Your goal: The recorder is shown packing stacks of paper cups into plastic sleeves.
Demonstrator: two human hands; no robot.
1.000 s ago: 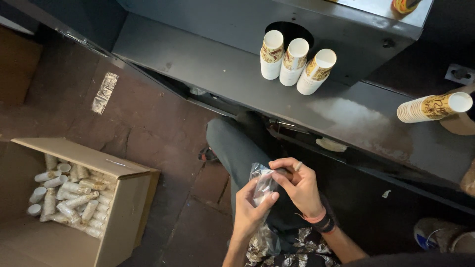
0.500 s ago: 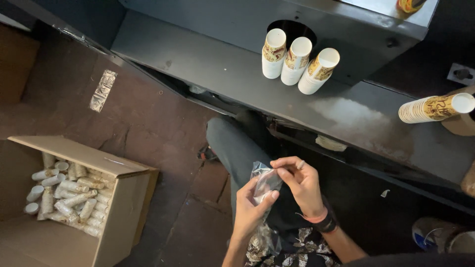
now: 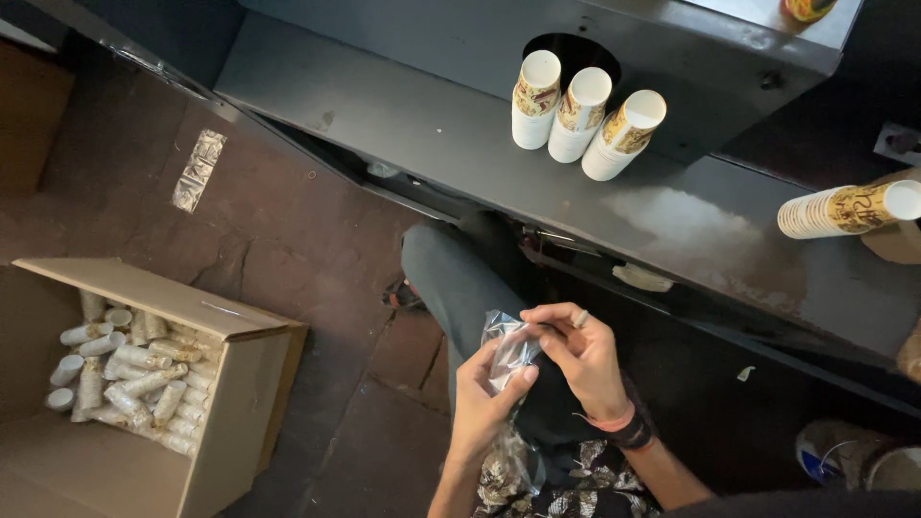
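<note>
Both of my hands hold a clear plastic bag point(image 3: 507, 347) over my lap. My left hand point(image 3: 484, 393) grips it from below with the thumb pressed on it. My right hand point(image 3: 580, 357) pinches its upper edge with the fingertips; it wears a ring and a wristband. More crumpled clear plastic point(image 3: 518, 465) hangs beneath, over patterned fabric on my lap.
Three stacks of paper cups point(image 3: 580, 113) stand on a grey metal machine ledge point(image 3: 403, 105) ahead. Another cup stack point(image 3: 844, 209) lies sideways at right. An open cardboard box point(image 3: 221, 384) with several wrapped cup stacks point(image 3: 134, 374) sits on the brown floor at left.
The view shifted slightly; my hands stay together on the plastic bag, with fingers working its upper edge.
</note>
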